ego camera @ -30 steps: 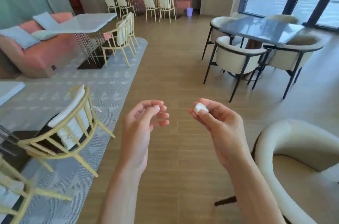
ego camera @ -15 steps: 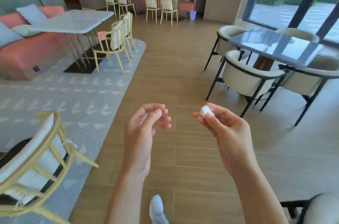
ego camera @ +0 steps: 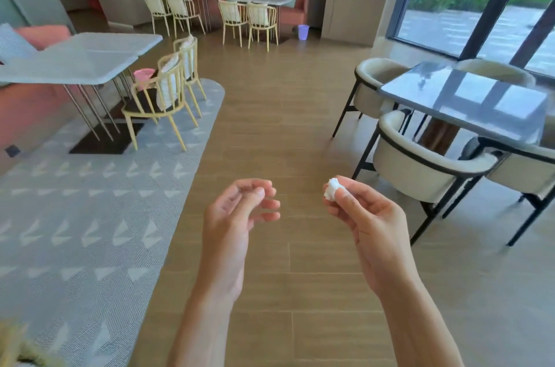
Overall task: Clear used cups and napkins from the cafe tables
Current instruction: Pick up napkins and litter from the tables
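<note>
We've got a balled-up napkin (ego camera: pixel 331 188) pinched in our right hand (ego camera: pixel 368 218), left hand (ego camera: pixel 231 216) beside it loosely curled, holding nothing, wood floor (ego camera: pixel 270 126) below.

Right hand (ego camera: pixel 369 216) pinches a small crumpled white paper napkin (ego camera: pixel 332 188) at its fingers (ego camera: pixel 345 197), held over the brown wood-plank floor (ego camera: pixel 270 132). Left hand (ego camera: pixel 231 216) hovers beside it, loosely curled, holding nothing. Dark glossy rectangular table (ego camera: pixel 468 99) stands right.
</note>
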